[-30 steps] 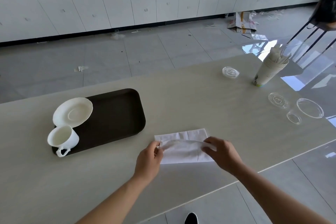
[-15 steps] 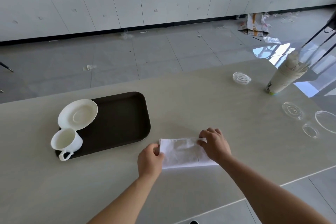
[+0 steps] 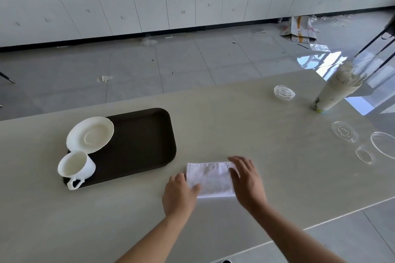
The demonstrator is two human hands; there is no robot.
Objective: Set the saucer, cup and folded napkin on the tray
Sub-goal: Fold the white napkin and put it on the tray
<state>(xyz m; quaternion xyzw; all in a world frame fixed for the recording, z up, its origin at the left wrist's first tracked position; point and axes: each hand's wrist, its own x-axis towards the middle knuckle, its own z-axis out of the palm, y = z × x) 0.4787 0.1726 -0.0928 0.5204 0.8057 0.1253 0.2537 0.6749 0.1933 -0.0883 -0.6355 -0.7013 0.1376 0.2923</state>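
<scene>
A white folded napkin (image 3: pixel 210 179) lies flat on the pale table (image 3: pixel 256 134), just right of the dark brown tray (image 3: pixel 145 145) and not on it. The person's left hand (image 3: pixel 180 193) rests at the napkin's near left corner, the thumb lying on top of the cloth and the fingers curled under the palm; whether it pinches the edge or merely presses on it cannot be told. The right hand (image 3: pixel 245 179) lies palm down with fingers spread over the napkin's right edge, flat and loose, not closed on anything.

On the tray's left end sits a white saucer (image 3: pixel 90 134), tilted, its left rim hanging out past the tray's edge. Just in front of it a white cup (image 3: pixel 75 167) stands at the tray's near left corner, tipped a little, with its handle pointing toward the person and reaching over the tray's rim. The cup is beside the saucer, not on it. The rest of the tray is bare.

Far to the right on the table stand a stack of paper cups (image 3: pixel 335 94) leaning over, and several clear plastic lids (image 3: pixel 344 131) lie scattered near it
</scene>
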